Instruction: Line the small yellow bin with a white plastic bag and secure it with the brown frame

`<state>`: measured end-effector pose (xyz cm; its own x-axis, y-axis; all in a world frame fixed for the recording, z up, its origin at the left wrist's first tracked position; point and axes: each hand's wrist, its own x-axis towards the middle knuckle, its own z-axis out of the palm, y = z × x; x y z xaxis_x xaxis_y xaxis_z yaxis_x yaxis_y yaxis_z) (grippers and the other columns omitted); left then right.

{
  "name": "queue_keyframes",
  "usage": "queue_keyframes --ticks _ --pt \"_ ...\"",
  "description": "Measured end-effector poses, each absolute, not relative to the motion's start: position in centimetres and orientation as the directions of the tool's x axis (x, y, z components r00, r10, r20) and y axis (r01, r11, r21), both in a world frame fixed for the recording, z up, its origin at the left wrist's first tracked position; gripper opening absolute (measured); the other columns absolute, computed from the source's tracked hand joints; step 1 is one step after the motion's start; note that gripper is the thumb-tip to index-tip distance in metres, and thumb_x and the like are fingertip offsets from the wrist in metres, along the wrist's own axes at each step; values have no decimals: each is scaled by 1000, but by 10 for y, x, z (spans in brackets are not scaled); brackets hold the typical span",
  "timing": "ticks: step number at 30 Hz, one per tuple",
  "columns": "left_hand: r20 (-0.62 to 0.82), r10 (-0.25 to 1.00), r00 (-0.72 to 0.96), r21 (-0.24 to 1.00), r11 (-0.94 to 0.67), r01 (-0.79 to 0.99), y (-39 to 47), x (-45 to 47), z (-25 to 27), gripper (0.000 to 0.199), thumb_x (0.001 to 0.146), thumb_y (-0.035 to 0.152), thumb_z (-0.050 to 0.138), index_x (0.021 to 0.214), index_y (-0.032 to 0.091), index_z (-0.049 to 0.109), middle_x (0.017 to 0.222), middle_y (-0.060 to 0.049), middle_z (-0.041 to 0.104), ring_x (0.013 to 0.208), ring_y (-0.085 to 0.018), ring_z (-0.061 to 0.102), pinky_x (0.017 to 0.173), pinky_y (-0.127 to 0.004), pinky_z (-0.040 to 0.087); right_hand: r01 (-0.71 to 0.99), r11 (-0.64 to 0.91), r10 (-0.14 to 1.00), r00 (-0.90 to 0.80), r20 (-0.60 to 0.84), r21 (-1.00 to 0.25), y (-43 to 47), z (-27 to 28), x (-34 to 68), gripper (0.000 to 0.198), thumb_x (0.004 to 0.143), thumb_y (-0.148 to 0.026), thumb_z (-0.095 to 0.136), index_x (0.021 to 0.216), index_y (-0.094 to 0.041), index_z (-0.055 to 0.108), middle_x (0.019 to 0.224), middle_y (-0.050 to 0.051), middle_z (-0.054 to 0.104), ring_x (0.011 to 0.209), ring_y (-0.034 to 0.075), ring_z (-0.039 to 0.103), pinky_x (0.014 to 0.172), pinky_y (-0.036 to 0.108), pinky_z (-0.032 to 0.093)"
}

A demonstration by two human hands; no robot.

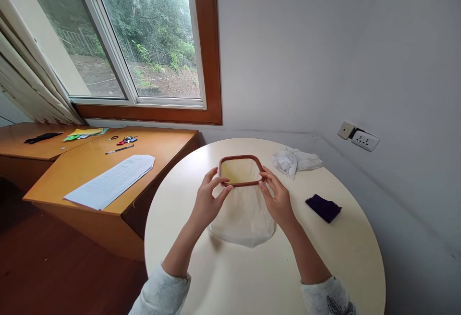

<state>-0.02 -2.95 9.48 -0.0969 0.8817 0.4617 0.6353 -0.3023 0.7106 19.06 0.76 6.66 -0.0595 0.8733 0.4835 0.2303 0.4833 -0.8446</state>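
A reddish-brown frame, rectangular with rounded corners (242, 185), is held up over the round table between my hands. Yellowish material shows inside its opening. Thin, see-through whitish material (245, 226) hangs from the frame toward the table and spreads into a rounded lower edge; I cannot tell whether it is cloth or plastic film. At the frame's left side, the fingers and thumb of my left hand (209, 199) are closed on the rim. My right hand (278, 200) grips the right side in the same way.
On the round white table (173, 238) lie a crumpled white cloth (297, 160) at the back right and a folded dark purple cloth (323, 208) at the right. Printed papers (111, 183), a pen (119, 149) and small items rest on the wooden desk (173, 137). A wall socket (365, 139) is at right.
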Motion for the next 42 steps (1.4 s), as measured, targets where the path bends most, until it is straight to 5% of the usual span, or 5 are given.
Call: queue_keyframes --ticks 28,34,42 --pt "649 748 -137 609 -403 683 -27 4 85 16 80 29 57 92 22 61 121 -7 54 115 -22 50 94 -40 45 164 503 860 3 510 -849 22 66 184 27 86 -34 46 108 -24 59 126 5 51 118 19 46 101 38 38" --pt "698 711 -85 508 -408 758 -25 2 81 12 80 29 56 89 21 61 119 -8 57 117 -23 49 108 -54 21 204 516 846 28 532 -832 22 68 185 27 86 -33 45 106 -23 60 123 5 54 116 18 47 99 37 39" --pt "683 730 21 407 -404 819 -32 1 78 15 86 26 48 93 20 59 113 -9 59 115 -19 50 110 -49 20 324 499 841 44 539 -804 25 72 185 25 87 -31 40 95 -21 62 115 6 59 110 18 52 96 38 40"
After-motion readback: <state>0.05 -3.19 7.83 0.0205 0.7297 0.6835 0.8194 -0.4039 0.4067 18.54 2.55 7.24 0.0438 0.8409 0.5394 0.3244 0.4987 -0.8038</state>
